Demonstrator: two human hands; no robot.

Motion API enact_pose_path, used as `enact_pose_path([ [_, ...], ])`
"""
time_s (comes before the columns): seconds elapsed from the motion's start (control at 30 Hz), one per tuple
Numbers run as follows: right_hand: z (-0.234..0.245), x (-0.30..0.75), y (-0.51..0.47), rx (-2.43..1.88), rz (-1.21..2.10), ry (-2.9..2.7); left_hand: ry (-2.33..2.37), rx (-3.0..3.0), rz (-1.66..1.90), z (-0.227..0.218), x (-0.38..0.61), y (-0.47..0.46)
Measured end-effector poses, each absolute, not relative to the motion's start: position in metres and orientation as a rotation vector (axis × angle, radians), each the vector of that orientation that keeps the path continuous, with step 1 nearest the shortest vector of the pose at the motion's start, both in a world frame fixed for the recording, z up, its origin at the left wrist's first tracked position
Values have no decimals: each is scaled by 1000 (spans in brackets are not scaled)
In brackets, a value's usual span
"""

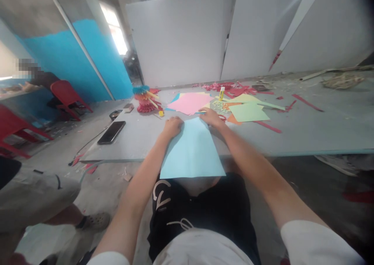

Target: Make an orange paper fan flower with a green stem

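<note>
A light blue sheet of paper (193,152) with a faint crease down its middle reaches over the table's front edge above my lap. At its far left edge, my left hand (173,127) has curled fingers closed on the paper. My right hand (210,118) grips the far right corner, the thumb side against the sheet and the fingers pointing left. Just beyond both hands lies a pink sheet (191,102) on top of blue and yellow ones. Red-handled scissors (222,118), partly hidden, are beside my right hand.
A black phone (112,132) lies at the left. Behind it are a small box (128,108) and a layered paper craft (146,99). A glue stick (221,93), green sheets (249,112) and red scraps (306,102) lie to the right. A person (43,197) is close at left.
</note>
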State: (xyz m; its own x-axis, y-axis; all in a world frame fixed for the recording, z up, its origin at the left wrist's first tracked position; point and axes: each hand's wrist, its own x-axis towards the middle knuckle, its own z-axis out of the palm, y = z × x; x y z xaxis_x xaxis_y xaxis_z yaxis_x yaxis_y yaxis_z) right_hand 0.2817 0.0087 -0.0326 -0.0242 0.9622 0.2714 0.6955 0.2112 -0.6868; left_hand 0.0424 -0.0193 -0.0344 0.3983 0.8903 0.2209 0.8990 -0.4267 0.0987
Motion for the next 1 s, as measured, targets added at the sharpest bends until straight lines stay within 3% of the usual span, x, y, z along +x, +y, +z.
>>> enact_pose_path([
  [0.33, -38, 276, 12, -1750, 234, -1895, -1653, -2506, -321, -36, 53, -26],
  [1.0, -38, 273, 9, -1816, 213, -1906, -1694, -2489, -234, -31, 61, -28],
])
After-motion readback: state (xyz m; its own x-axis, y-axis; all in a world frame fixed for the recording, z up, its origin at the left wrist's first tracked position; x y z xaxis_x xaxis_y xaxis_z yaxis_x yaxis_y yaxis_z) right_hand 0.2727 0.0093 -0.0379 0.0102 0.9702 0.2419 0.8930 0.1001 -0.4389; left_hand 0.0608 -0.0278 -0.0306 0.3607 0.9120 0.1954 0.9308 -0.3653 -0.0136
